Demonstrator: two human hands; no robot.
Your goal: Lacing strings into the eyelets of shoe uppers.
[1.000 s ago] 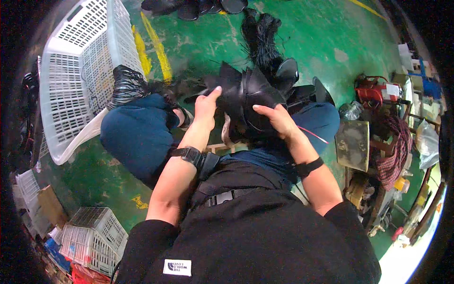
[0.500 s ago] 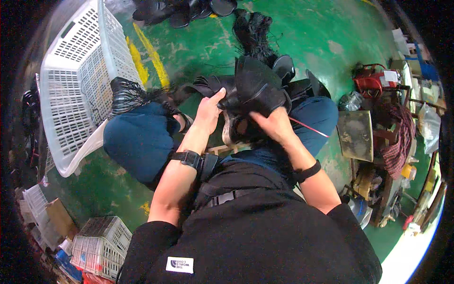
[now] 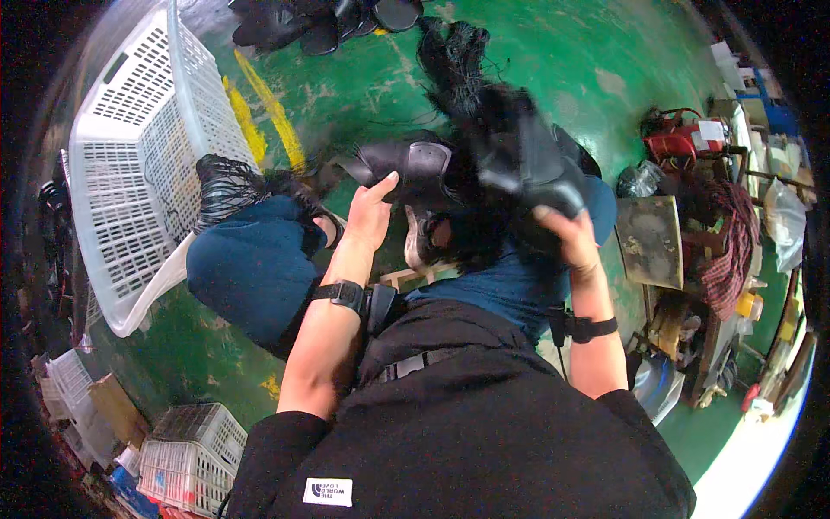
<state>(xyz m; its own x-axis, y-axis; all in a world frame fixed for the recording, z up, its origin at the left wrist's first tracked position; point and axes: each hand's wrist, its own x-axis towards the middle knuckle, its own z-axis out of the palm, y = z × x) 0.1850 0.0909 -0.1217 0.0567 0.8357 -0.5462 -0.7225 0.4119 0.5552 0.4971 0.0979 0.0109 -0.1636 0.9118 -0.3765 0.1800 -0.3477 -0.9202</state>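
Black shoe uppers lie over my lap, and my left hand grips one by its near edge, the thumb pressed on top. To the right my right hand is closed around the rounded end of another black shoe upper, which is smeared by motion. Its fingers are partly hidden beneath the piece. Beyond the uppers, a bundle of black cords trails over the floor. A second black cord bundle hangs by my left knee.
A large white plastic basket leans at the left. More black uppers lie at the far side. Near the right are a flat worn board, a red machine and a checked cloth. A smaller white crate stands lower left.
My right hand has moved right, swinging its shoe upper away from the one in my left hand. The left hand has barely moved; more of its upper shows.
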